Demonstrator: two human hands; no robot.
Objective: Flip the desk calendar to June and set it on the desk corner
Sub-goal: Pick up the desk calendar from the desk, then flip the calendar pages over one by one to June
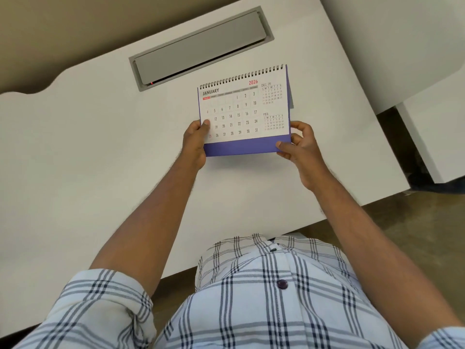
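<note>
A spiral-bound desk calendar (244, 114) with a purple stand shows the JANUARY 2026 page. It is held over the white desk (100, 147), right of centre. My left hand (195, 144) grips its lower left edge, thumb on the page. My right hand (298, 144) pinches the lower right corner of the purple base. The black wire binding runs along the top edge, away from me.
A grey cable-tray lid (201, 46) is set into the desk behind the calendar. The desk's right corner (402, 182) lies to the right, beside a white cabinet (437, 137). Brown floor shows below the desk's front edge.
</note>
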